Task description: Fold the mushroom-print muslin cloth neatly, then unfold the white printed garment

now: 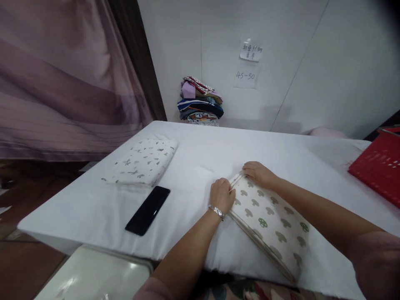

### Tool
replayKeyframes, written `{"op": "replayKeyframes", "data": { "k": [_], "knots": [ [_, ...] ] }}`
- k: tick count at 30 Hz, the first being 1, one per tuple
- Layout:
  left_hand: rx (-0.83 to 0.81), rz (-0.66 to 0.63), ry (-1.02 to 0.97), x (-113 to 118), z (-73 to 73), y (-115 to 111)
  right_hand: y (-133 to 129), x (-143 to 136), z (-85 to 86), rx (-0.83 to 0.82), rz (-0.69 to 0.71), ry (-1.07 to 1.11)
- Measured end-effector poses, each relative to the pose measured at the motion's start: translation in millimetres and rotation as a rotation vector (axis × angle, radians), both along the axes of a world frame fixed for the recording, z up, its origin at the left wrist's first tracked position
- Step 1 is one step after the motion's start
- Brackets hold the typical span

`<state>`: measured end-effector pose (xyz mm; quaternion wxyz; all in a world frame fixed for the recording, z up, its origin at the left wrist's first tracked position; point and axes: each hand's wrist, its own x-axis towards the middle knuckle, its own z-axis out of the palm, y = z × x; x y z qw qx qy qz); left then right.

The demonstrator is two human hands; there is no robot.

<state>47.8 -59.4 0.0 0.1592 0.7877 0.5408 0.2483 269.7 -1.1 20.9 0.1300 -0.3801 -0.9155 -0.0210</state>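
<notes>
A folded white cloth [271, 212] with grey-brown and green mushroom prints lies on the front right of the white-covered table, its near corner at the table's edge. My left hand [222, 195], a silver bracelet at its wrist, is closed on the cloth's left corner. At the far corner, my right hand [261, 174] has its fingers curled over the folded edge. Several layers show along the cloth's left side. The fingertips of both hands are partly hidden.
On the table's left lie another folded printed cloth [146, 160] and a black phone [148, 210]. A red basket [379, 164] stands at the right edge. Beyond the table is a stack of folded fabrics [201, 102] by the wall. A pale stool [96, 275] sits at the front left.
</notes>
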Motion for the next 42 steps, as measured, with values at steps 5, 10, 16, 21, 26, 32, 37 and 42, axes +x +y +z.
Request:
{"op": "replayKeyframes", "data": {
  "k": [5, 10, 16, 21, 26, 32, 37, 42],
  "knots": [
    [-0.003, 0.075, -0.026, 0, -4.4, 0, 4, 0, 1.1, -0.043, -0.010, -0.055],
    [-0.008, 0.047, -0.035, -1, -3.0, 0, 3, -3, 6.2, -0.055, -0.027, -0.072],
    [0.023, -0.042, -0.075, -2, -3.6, 1, 1, -3, 4.7, -0.038, 0.010, -0.046],
    [0.042, -0.106, -0.039, -3, 1.5, 0, -8, -1, 6.0, -0.025, -0.030, -0.045],
    [0.021, -0.015, -0.063, -5, 4.6, 7, 0, -3, 12.3, -0.029, -0.070, -0.021],
    [-0.001, -0.004, -0.050, -6, 1.2, 8, 15, -11, 6.6, -0.166, -0.029, -0.004],
    [0.117, -0.206, -0.019, -8, 6.6, -2, -1, -1, 9.6, -0.049, -0.011, -0.015],
    [0.187, -0.364, -0.018, -5, 2.6, -6, -10, 10, 6.3, -0.044, -0.010, -0.027]
  ]
}}
